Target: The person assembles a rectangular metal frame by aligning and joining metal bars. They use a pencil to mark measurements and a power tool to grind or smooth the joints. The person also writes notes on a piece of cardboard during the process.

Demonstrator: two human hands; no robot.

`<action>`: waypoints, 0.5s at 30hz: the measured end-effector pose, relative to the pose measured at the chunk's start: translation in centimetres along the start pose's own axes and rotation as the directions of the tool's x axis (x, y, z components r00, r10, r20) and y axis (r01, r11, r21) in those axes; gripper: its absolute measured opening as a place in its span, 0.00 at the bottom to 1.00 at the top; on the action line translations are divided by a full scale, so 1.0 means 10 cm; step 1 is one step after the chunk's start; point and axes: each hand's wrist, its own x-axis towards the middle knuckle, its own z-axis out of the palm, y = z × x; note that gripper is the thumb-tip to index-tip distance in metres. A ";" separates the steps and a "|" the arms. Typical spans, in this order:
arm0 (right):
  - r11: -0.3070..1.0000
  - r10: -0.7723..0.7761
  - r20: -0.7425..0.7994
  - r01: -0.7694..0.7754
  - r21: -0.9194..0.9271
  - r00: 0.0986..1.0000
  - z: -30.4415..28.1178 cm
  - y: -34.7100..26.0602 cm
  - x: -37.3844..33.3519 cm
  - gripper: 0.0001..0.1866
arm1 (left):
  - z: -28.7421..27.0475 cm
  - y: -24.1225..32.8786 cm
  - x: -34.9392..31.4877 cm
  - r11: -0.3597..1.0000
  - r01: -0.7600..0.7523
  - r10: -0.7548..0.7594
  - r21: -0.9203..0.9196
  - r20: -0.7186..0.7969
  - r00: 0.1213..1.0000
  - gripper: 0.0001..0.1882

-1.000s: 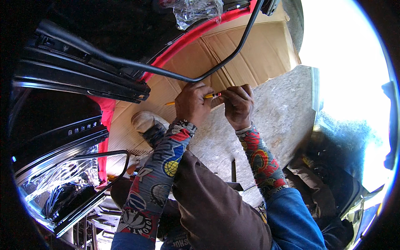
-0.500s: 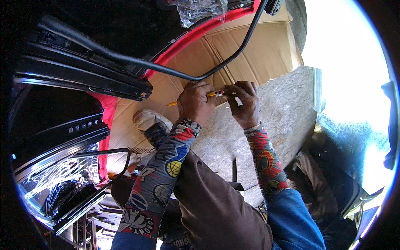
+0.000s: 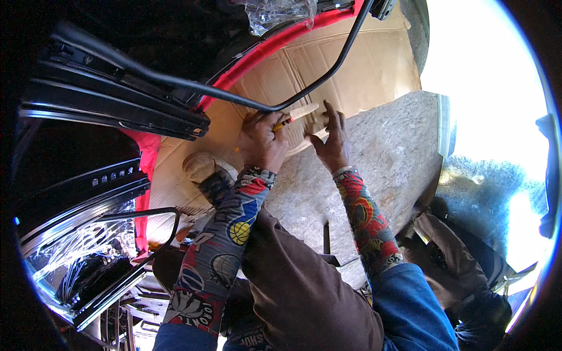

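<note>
My left hand point(image 3: 261, 142) is closed around a slim yellow tool point(image 3: 281, 124) with a red end, and its fist hides most of it. From that end a pale, flat, blade-like strip point(image 3: 304, 110) sticks out to the right; I cannot make out its exact kind. To the right of it, my right hand point(image 3: 333, 143) is open, thumb and fingers apart, with nothing visible in it. Both hands are above a sheet of brown cardboard point(image 3: 363, 76), near its lower edge. A curved black rubber-like strip point(image 3: 234, 98) passes just beyond my left hand.
Black vehicle-body openings with a red-covered edge point(image 3: 252, 58) lie to the left. Clear plastic film point(image 3: 278, 14) hangs at the top. A shoe point(image 3: 205, 169) rests on the cardboard beside my left forearm. Grey rough floor point(image 3: 386, 152) and a metal sheet point(image 3: 483, 187) are to the right.
My right hand has let go of the tool's red end and its fingers have spread. The pale strip now shows beyond that end. My left hand has shifted slightly left.
</note>
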 end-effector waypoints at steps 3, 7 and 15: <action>0.992 0.029 0.076 -0.019 -0.128 0.997 0.08 0.10 -0.06 0.48 | -0.19 -0.03 0.04 0.991 -0.132 0.132 0.032 -0.001 0.991 0.08; 1.000 0.003 -0.019 -0.003 -0.006 1.000 0.13 0.07 -0.11 0.38 | -0.46 0.05 0.06 0.970 -0.242 0.242 0.039 -0.001 0.970 0.10; 0.169 0.080 0.563 -0.568 0.806 0.823 0.02 -0.78 -0.52 0.32 | -0.92 0.23 -0.39 0.872 -0.394 0.390 0.291 0.073 0.918 0.27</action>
